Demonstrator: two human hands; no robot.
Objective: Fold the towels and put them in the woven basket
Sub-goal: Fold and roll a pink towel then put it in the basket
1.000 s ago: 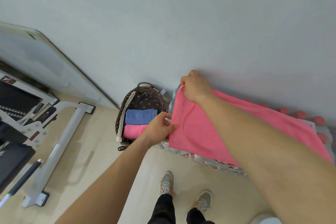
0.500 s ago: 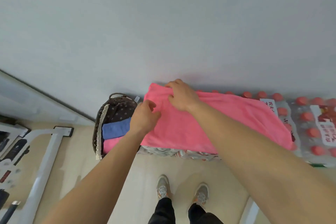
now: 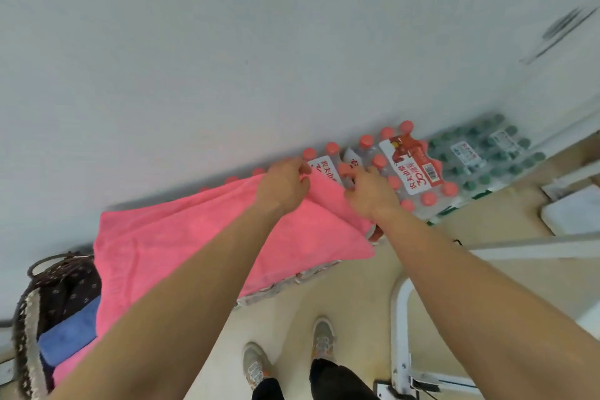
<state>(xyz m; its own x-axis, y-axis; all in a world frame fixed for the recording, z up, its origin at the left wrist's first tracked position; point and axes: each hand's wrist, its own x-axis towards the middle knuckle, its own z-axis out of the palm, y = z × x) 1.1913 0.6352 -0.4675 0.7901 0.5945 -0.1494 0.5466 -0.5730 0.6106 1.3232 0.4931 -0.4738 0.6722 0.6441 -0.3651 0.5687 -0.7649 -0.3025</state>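
Two hands (left (image 3: 283, 186), right (image 3: 370, 192)) pinch one towel (image 3: 194, 237).

left grip (image 3: 285, 187) reaching forward, pinching, right grip (image 3: 370, 193) just beside it, pinching

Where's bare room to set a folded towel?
Free: dotted lining in the brown woven basket, between its far rim and the folded blue towel; beige floor between the spread pink towel, the grey shoes and the white metal frame. Crowded: the red-capped bottle pack, where left hand and right hand grip the towel's end.
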